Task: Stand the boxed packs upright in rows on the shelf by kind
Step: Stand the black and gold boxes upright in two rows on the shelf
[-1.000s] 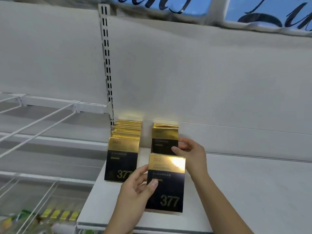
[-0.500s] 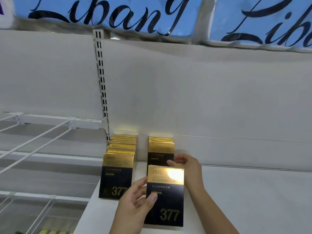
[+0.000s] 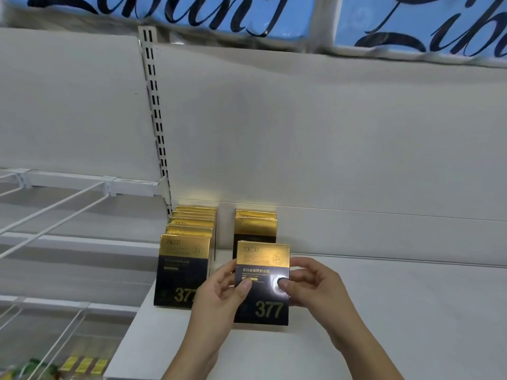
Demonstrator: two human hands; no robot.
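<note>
Pinching a black-and-gold flat cardboard box marked 377 [image 3: 262, 290] from both sides, left hand [image 3: 216, 300] and right hand [image 3: 315, 289], thumbs on its front. Upright, base on or just above the white shelf [image 3: 384, 311]; cannot tell which. Likely mid-placement, fronting the short right row of matching boxes [image 3: 256, 229]. Next: push back flush, square with the fuller left row [image 3: 186, 259], then let go.

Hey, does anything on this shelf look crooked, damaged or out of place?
Nothing stands out. The left row and right row stand upright, facing forward; the left hand and right hand hold the front box square.
</note>
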